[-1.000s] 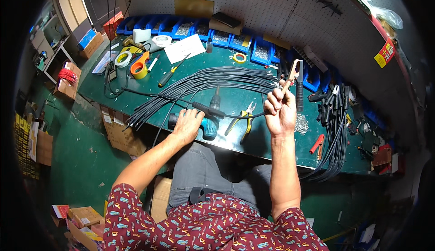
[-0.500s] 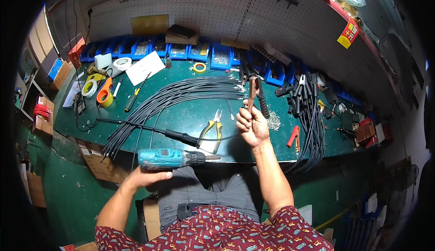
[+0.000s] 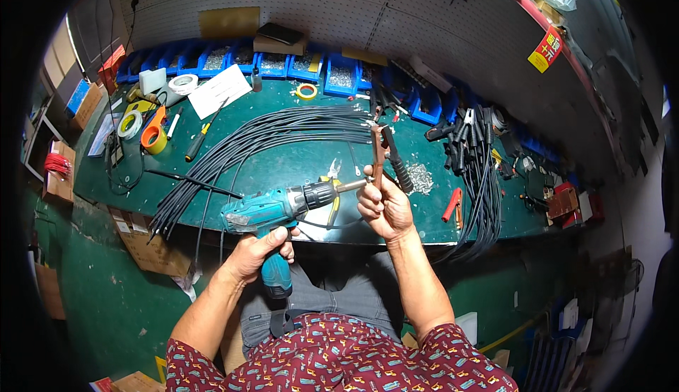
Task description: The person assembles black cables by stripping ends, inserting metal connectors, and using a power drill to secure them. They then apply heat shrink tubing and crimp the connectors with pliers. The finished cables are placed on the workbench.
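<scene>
My left hand is wrapped round the handle of a teal cordless drill. Its black chuck and bit point right, and the tip meets or nearly meets a screw-sized spot on a copper-coloured clamp. The clamp stands upright in my right hand, pinched between thumb and fingers; a black ribbed part slants down beside it. Yellow-and-black pliers lie on the green bench behind the drill, partly covered by it. A bundle of black cables curves across the bench beyond.
Blue bins of small metal parts line the back. A pile of small metal pieces lies right of my right hand, near a red-handled clamp. More black cables with clamps hang over the right front edge. A screwdriver and tape rolls lie left.
The drill has risen and swung to the right, its bit now at the clamp. My right hand has come slightly left and down with the clamp, still gripping it.
</scene>
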Demonstrator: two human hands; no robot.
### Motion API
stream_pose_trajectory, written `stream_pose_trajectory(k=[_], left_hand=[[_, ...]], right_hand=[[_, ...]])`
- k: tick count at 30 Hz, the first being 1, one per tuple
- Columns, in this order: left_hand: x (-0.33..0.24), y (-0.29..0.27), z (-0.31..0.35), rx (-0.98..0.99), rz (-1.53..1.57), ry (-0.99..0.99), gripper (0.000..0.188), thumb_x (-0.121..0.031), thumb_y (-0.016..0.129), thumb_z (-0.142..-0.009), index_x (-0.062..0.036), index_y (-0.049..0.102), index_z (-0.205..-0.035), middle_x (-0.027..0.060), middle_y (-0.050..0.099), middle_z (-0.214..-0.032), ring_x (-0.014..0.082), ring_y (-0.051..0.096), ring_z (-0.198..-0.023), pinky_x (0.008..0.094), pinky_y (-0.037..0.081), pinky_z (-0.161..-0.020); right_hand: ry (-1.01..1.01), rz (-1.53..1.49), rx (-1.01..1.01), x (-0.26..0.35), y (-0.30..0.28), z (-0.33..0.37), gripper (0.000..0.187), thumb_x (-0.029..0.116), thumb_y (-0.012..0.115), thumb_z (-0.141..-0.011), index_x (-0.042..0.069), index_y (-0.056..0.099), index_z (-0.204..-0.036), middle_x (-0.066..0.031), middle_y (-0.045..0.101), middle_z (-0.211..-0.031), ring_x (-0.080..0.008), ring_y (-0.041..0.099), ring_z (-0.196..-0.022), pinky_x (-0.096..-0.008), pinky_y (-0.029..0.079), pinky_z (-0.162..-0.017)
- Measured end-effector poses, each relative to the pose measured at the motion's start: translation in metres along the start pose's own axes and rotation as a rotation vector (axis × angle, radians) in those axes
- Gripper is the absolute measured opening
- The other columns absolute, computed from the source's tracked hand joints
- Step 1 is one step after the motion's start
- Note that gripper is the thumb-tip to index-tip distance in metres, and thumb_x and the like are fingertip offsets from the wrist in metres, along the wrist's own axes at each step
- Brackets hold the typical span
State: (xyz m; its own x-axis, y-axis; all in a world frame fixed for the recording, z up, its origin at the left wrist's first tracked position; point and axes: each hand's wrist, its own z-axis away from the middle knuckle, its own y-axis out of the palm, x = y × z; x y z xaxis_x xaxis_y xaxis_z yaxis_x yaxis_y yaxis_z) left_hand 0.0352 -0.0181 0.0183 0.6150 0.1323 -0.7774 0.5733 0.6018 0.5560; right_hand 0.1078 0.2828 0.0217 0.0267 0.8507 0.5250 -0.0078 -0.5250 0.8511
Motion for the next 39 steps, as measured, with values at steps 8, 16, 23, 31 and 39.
stream_pose_trajectory(k=[8, 16, 23, 31, 39], left_hand=[[-0.001, -0.005, -0.001, 0.031, 0.008, -0.019, 0.045, -0.036, 0.073, -0.095, 0.0026, 0.065, -0.118, 0.0051, 0.062, -0.079, 0.0167, 0.061, -0.074, 0.0361, 0.054, -0.077], [0.002, -0.019, -0.001, 0.012, -0.057, -0.061, 0.037, -0.036, 0.077, -0.091, -0.0024, 0.065, -0.098, 0.0055, 0.063, -0.076, 0.0206, 0.064, -0.076, 0.0393, 0.056, -0.079], [0.002, -0.021, 0.002, 0.022, -0.043, -0.062, 0.036, -0.036, 0.077, -0.091, -0.0025, 0.066, -0.098, 0.0055, 0.063, -0.076, 0.0202, 0.064, -0.076, 0.0392, 0.056, -0.08], [0.005, -0.025, 0.002, 0.024, -0.045, -0.074, 0.036, -0.036, 0.076, -0.092, -0.0022, 0.066, -0.099, 0.006, 0.063, -0.077, 0.0216, 0.064, -0.075, 0.0402, 0.057, -0.079], [0.014, -0.029, 0.003, 0.027, 0.015, -0.061, 0.036, -0.036, 0.074, -0.093, -0.0016, 0.066, -0.102, 0.0059, 0.062, -0.076, 0.0237, 0.064, -0.075, 0.0407, 0.056, -0.075]], right_hand=[[0.039, 0.059, 0.008, -0.004, 0.003, 0.004, 0.035, 0.026, 0.048, -0.109, 0.001, 0.058, -0.131, 0.0011, 0.05, -0.076, -0.0053, 0.041, -0.058, -0.0193, 0.033, -0.052], [0.106, 0.048, 0.055, -0.007, 0.011, 0.005, 0.033, 0.025, 0.044, -0.11, 0.006, 0.062, -0.131, 0.0035, 0.045, -0.073, -0.0059, 0.036, -0.06, -0.0206, 0.031, -0.053], [0.145, 0.044, -0.002, -0.008, 0.017, 0.011, 0.033, 0.026, 0.043, -0.11, 0.008, 0.062, -0.13, 0.0044, 0.042, -0.072, -0.0055, 0.034, -0.059, -0.0196, 0.029, -0.051], [0.136, 0.045, -0.045, -0.009, 0.02, 0.014, 0.031, 0.025, 0.042, -0.11, 0.007, 0.059, -0.13, 0.0041, 0.041, -0.07, -0.0053, 0.034, -0.058, -0.0191, 0.028, -0.05], [0.108, 0.102, -0.067, -0.008, 0.034, 0.015, 0.03, 0.022, 0.04, -0.11, 0.006, 0.054, -0.131, 0.0039, 0.038, -0.07, -0.0057, 0.034, -0.058, -0.0191, 0.027, -0.05]])
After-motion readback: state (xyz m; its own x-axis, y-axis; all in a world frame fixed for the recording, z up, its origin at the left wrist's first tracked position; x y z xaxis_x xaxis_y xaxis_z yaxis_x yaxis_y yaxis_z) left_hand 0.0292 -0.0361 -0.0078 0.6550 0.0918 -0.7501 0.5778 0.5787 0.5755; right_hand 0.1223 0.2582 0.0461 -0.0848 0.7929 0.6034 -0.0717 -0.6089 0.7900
